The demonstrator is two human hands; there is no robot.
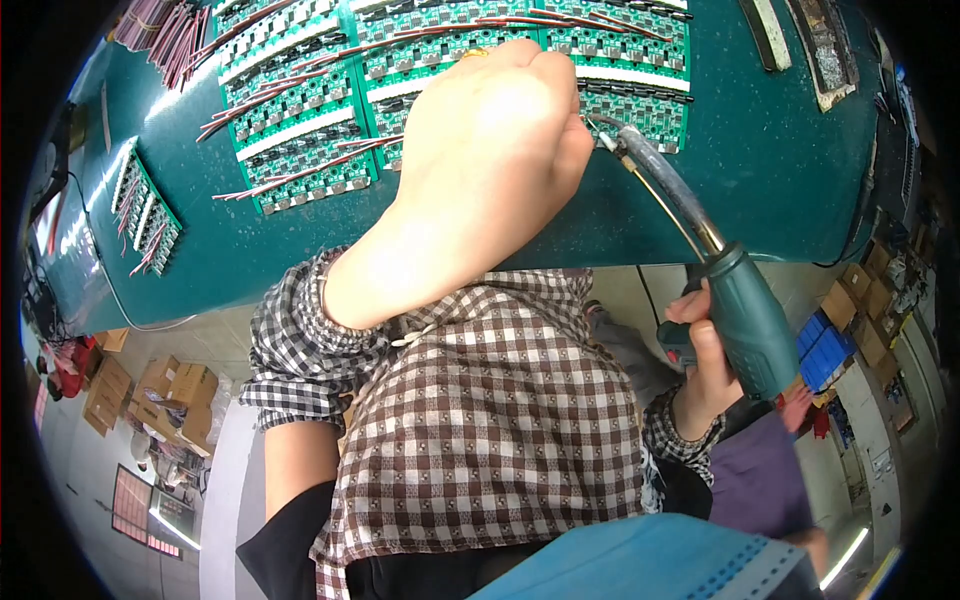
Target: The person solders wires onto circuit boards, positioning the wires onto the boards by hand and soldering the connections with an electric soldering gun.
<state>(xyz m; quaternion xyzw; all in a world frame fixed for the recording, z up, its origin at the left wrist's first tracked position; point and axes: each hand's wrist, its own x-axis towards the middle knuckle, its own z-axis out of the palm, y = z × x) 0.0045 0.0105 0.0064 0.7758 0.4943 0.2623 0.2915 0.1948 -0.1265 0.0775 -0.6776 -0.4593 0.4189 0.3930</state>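
Note:
My right hand (pixel 705 355) is wrapped round the green handle of a soldering gun (pixel 750 320). Its long metal barrel and a thin brass feed tube slant up to the left, with the tip close beside the fingers of my left hand (pixel 490 140). That hand is closed over panels of green circuit boards (pixel 300 130), its back toward me. What its fingers grip, if anything, is hidden beneath it. Red and black wires (pixel 330 60) lie in bundles across the boards, among white strips and rows of small dark parts.
A separate small board panel with wires (pixel 145 215) lies on the green table (pixel 640 220) at left. Loose red wires (pixel 165 35) are piled at the far left. Two worn strips or bars (pixel 820 50) rest at the far right. Cardboard boxes (pixel 165 395) stand on the floor.

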